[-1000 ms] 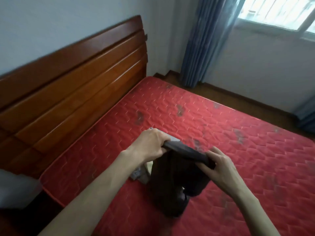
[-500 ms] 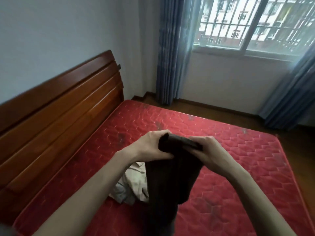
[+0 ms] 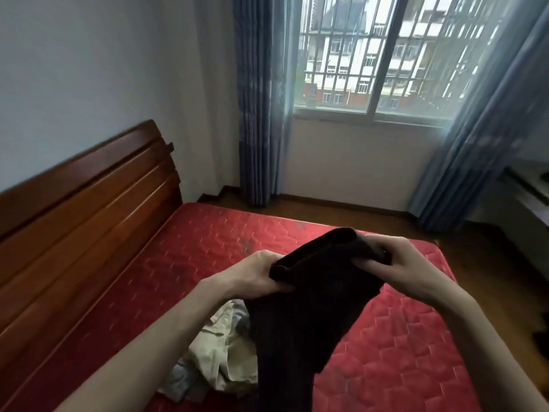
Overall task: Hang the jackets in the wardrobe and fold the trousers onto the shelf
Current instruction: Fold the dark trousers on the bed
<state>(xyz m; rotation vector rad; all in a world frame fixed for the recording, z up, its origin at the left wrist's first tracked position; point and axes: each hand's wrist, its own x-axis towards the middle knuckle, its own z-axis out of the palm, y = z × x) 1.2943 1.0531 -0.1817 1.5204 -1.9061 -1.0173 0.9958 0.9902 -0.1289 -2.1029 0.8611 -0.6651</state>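
A pair of black trousers [image 3: 300, 316] hangs in the air above the red mattress [image 3: 395, 346]. My left hand [image 3: 255, 273] grips the left end of their top edge, fingers curled under the cloth. My right hand [image 3: 389, 260] grips the right end, thumb on the near side. The legs drop down between my forearms to the bottom of the view. Beneath my left forearm a cream garment [image 3: 225, 352] lies crumpled on the mattress with a light blue piece [image 3: 178, 379] under it.
A wooden headboard [image 3: 83, 209] runs along the left. Beyond the bed lie a wood floor, blue curtains [image 3: 258, 114] and a barred window [image 3: 386, 55]. A white piece of furniture [image 3: 531, 197] stands at the far right.
My view has risen from the mattress to the window. Both hands have lifted the trousers higher and spread apart along the top edge, showing the cream garment below.
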